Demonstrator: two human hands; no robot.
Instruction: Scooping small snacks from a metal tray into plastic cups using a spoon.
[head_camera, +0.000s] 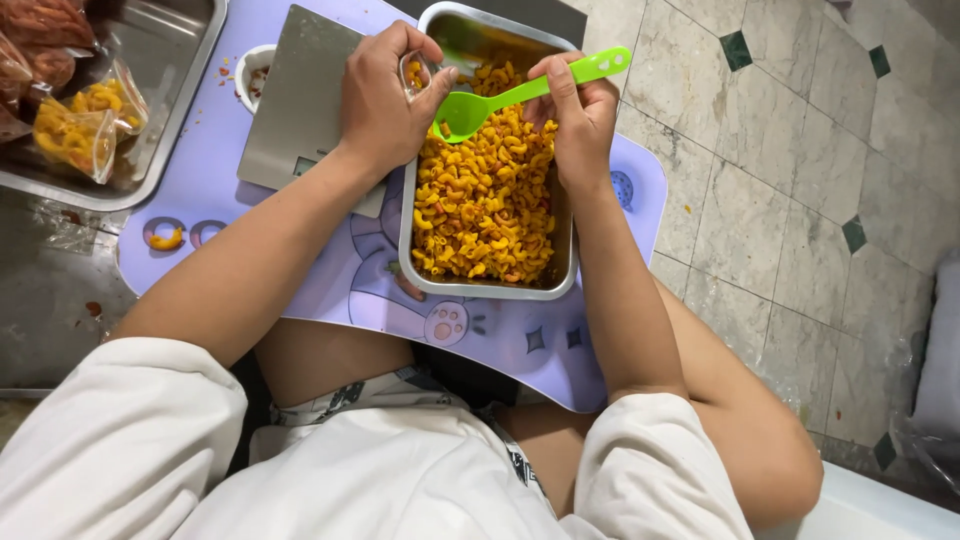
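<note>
Head cam, looking straight down. Counts: two hands, one green plastic spoon (520, 92), one steel tray of macaroni (487, 190), one small clear bag (415, 72), one kitchen scale (300, 100), one small white bowl (252, 68), two filled bags of macaroni (88, 125) in a big steel tray (165, 100) at 10 o'clock.

Right hand (580, 118): fingers closed narrow on the spoon handle, thumb and forefinger pinching near mid-handle. The spoon bowl points to 9 o'clock and sits just over the pasta at the tray's 12 o'clock end.

Left hand (385, 100): fingers curled shut on the small clear bag, held at the tray's 11 o'clock corner, touching its rim. A few pasta pieces show through the bag.

Macaroni: elbow shape, orange-yellow, some reddish bits mixed in. It fills most of the tray; bare steel shows at the 12 o'clock end.

The tray sits on a lilac lap bench (560, 345) with cartoon prints, across my view of the person's legs. The scale is at 9 o'clock of the tray, partly under the left wrist; the bowl is just beyond the scale. One stray macaroni piece (166, 238) lies on the bench's 9 o'clock edge.

Floor (790, 200): pale marble tiles with small dark green diamond insets. White sleeves at the bottom of the frame.
</note>
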